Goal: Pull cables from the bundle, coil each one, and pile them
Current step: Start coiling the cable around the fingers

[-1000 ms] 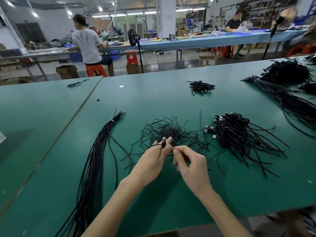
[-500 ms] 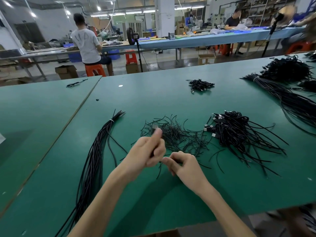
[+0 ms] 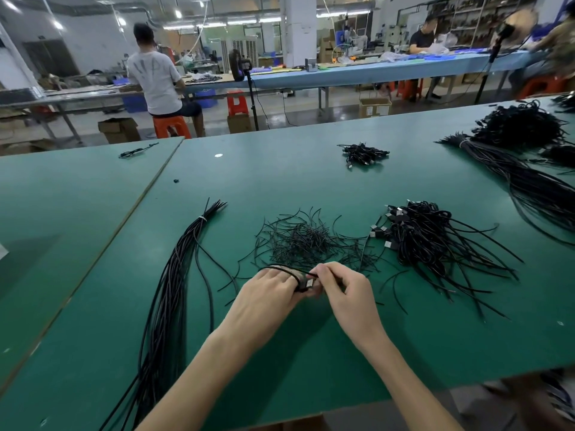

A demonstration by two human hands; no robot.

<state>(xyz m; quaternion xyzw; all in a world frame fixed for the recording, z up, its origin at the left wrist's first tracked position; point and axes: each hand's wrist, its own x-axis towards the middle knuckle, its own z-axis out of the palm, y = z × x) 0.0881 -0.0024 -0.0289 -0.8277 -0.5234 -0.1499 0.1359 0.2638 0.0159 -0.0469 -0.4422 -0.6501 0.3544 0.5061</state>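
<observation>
Cable [image 3: 287, 269]: black, looped over the left hand [image 3: 267, 295], plug end at its fingertips, held low over the desk [image 3: 311, 353].
Left fingers [image 3: 280, 276] carry and grip the loops.
Right hand [image 3: 348, 290] touches them, its curled fingers pinching the strand.
The strand runs left to right between the hands.
Coiled pile [image 3: 435, 244] lies to the right, nearer the right hand; bundle [image 3: 174, 275] lies to the left.
Judged: mid-winding.

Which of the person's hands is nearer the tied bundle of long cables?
Left. The left hand lies to the right of the bundle; the right hand, pinching the cable, is farther right beyond it.
</observation>
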